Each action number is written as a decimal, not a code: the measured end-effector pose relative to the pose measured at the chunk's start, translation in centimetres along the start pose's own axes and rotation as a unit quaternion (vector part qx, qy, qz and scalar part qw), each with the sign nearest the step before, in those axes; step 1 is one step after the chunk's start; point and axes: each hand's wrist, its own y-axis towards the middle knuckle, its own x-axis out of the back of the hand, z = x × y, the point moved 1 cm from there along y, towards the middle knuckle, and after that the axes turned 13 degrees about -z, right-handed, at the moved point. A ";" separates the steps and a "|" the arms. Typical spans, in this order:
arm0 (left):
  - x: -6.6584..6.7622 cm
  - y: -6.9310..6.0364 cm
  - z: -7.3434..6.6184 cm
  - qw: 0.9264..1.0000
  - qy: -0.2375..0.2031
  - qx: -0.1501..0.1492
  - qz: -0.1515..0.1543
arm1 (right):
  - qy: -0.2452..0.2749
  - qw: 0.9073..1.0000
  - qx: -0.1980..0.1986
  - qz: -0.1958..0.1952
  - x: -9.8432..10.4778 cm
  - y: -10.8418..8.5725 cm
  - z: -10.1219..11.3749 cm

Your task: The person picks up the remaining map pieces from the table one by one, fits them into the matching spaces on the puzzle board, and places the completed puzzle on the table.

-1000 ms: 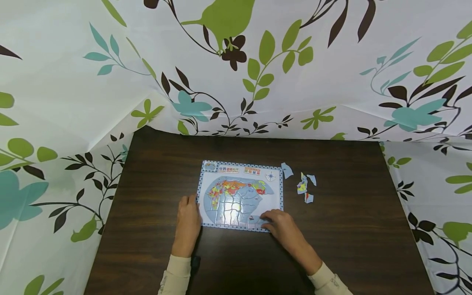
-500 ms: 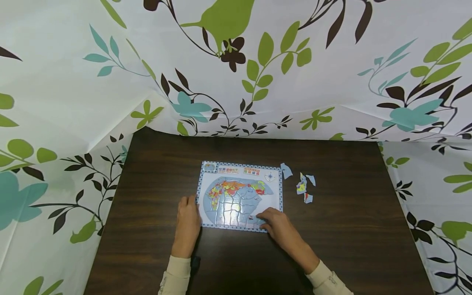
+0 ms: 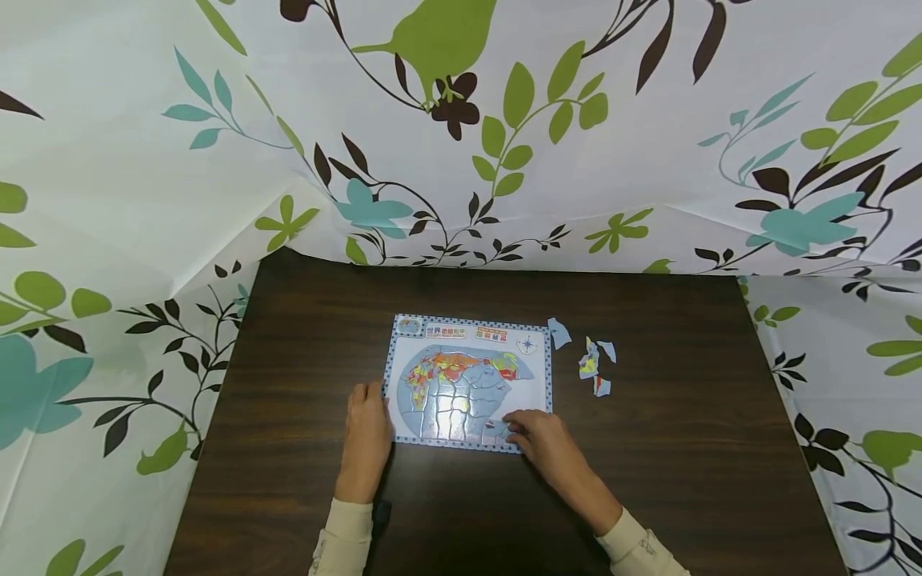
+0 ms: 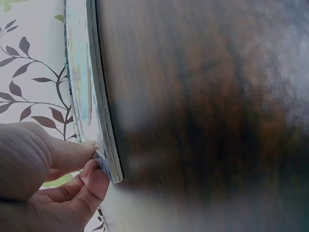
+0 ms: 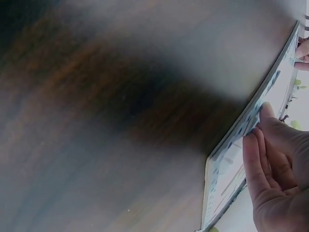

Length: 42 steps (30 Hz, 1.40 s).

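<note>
A world-map jigsaw puzzle board (image 3: 531,392) with a blue dotted border lies on the table. My left hand (image 3: 369,436) holds its left edge; in the left wrist view the thumb (image 4: 72,155) and curled fingers are at a corner of the board. Over the lower right of the map, my right hand (image 3: 553,452) holds a blue puzzle piece (image 3: 495,430) between thumb and fingers, low against the board. Its fingers cover part of that piece. In the right wrist view, the right thumb (image 5: 277,128) and fingertips touch down near the dotted border.
Several loose puzzle pieces lie right of the board, among them a blue piece (image 3: 559,334) by its upper right corner and a yellow-and-blue piece (image 3: 589,362). The dark wooden table (image 3: 684,416) meets a leaf-patterned cloth (image 3: 446,224) at the back and sides.
My right hand has shifted slightly left over the lower right of the map. The left hand stays at the board's left edge, and the loose pieces have not moved.
</note>
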 end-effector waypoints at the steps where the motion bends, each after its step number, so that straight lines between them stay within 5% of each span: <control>1: 0.0 0.0 0.0 1.000 0.000 -0.001 0.000 | 0.001 1.000 -0.002 -0.003 0.0 0.0 0.0; 14: 0.1 -0.4 0.1 1.000 0.003 -0.005 -0.002 | 0.014 1.000 -0.018 0.012 -0.4 0.1 0.0; 23: 0.1 -0.5 0.2 1.000 0.006 -0.010 -0.007 | 0.076 0.992 -0.086 0.056 -0.2 1.6 -0.4; 42: -0.1 0.0 0.1 1.000 0.004 -0.020 -0.015 | -0.014 0.975 -0.192 0.116 0.1 4.2 0.7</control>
